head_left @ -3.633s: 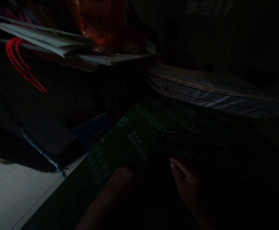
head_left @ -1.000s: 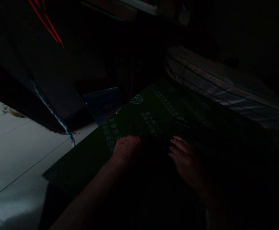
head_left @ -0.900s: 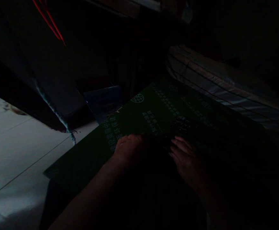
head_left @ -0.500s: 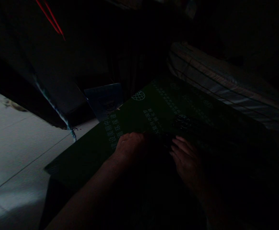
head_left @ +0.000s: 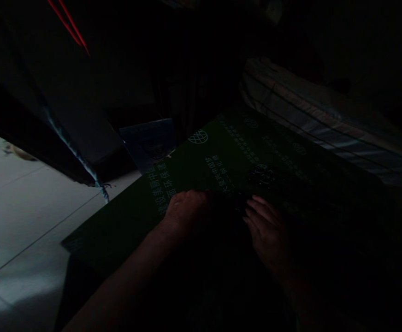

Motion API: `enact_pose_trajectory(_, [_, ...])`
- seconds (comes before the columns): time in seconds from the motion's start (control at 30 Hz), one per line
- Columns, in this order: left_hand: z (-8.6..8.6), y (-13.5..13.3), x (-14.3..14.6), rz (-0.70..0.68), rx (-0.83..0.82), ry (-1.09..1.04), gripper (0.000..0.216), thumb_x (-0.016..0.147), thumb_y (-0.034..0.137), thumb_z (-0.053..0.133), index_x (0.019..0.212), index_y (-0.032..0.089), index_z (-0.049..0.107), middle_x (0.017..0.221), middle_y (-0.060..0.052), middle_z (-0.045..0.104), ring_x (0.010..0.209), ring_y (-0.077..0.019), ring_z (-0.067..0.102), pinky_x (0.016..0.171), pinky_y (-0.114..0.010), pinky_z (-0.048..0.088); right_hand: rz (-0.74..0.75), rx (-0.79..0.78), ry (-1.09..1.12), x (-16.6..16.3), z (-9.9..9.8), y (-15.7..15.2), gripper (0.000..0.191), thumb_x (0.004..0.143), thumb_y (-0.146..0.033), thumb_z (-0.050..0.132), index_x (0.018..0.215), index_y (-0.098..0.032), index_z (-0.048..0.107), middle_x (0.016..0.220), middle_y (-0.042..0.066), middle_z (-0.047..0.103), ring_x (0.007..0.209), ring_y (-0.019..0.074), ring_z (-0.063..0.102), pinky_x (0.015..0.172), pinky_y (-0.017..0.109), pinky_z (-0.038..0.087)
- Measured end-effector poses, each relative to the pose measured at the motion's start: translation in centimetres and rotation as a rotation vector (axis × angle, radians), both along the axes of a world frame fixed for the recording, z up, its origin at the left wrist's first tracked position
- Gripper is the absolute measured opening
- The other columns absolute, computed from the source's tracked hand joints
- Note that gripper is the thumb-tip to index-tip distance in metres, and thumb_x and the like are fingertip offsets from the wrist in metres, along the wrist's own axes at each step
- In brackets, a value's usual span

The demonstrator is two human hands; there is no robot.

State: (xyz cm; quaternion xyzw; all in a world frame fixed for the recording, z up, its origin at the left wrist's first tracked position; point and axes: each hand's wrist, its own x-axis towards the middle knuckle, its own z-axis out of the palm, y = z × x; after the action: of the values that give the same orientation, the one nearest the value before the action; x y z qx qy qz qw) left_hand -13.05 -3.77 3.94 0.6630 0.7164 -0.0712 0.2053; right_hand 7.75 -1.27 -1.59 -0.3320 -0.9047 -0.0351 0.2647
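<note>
The scene is very dark. A large green sheet [head_left: 194, 161] with pale printed characters and globe marks lies spread in front of me. My left hand [head_left: 185, 210] rests on it with the fingers curled, and what they hold is hidden in shadow. My right hand [head_left: 266, 226] lies beside it, fingers stretched forward and close together, touching a dark glinting thing [head_left: 261, 175] that I cannot make out.
Pale tiled floor [head_left: 21, 198] shows at the left. A dark slanted board [head_left: 73, 133] and a blue object [head_left: 150, 143] sit beyond the sheet. A striped mattress edge [head_left: 318, 120] runs along the right. Red cords [head_left: 67, 25] hang at the top left.
The view has tilted down since the earliest frame, and both hands have moved forward onto the sheet. Over the last second they have barely shifted.
</note>
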Motion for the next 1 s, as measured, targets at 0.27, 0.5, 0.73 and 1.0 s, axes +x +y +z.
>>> enact_pose_trajectory(0.27, [0.0, 0.1, 0.0, 0.004, -0.013, 0.029, 0.03, 0.091, 0.028, 0.038, 0.114, 0.022, 0.057, 0.099, -0.008, 0.07, 0.091, -0.0271, 0.067, 0.074, -0.037, 0.052, -0.02, 0.035, 0.04, 0.1, -0.8, -0.1, 0.018, 0.087, -0.011, 0.05, 0.096, -0.014, 0.064, 0.106, 0.011, 0.068, 0.11, 0.0255, 0.057, 0.089, 0.045, 0.051])
enact_pose_trajectory(0.5, [-0.1, 0.1, 0.0, -0.006, -0.005, 0.019, 0.031, 0.091, 0.028, 0.039, 0.114, 0.024, 0.058, 0.098, -0.007, 0.07, 0.089, -0.0268, 0.067, 0.072, -0.037, 0.053, -0.062, 0.072, 0.023, -0.1, -0.4, -0.6, 0.017, 0.087, -0.012, 0.051, 0.097, -0.014, 0.065, 0.106, 0.01, 0.069, 0.112, 0.0271, 0.056, 0.091, 0.046, 0.048])
enact_pose_trajectory(0.73, [0.5, 0.1, 0.3, -0.007, -0.017, 0.028, 0.029, 0.09, 0.027, 0.04, 0.112, 0.022, 0.059, 0.097, -0.007, 0.07, 0.089, -0.0273, 0.068, 0.073, -0.037, 0.053, -0.071, 0.019, -0.109, 0.2, -0.1, -1.3, 0.026, 0.09, -0.018, 0.046, 0.11, -0.013, 0.062, 0.122, 0.01, 0.062, 0.124, 0.03, 0.046, 0.097, 0.048, 0.042])
enact_pose_trajectory(1.0, [0.3, 0.2, 0.2, 0.014, -0.025, 0.039, 0.031, 0.092, 0.029, 0.039, 0.115, 0.024, 0.058, 0.101, -0.007, 0.07, 0.091, -0.027, 0.067, 0.075, -0.038, 0.053, -0.069, -0.054, -0.203, 0.7, -0.2, -1.8, 0.036, 0.091, -0.017, 0.041, 0.124, -0.01, 0.054, 0.133, 0.01, 0.054, 0.132, 0.0301, 0.034, 0.099, 0.051, 0.039])
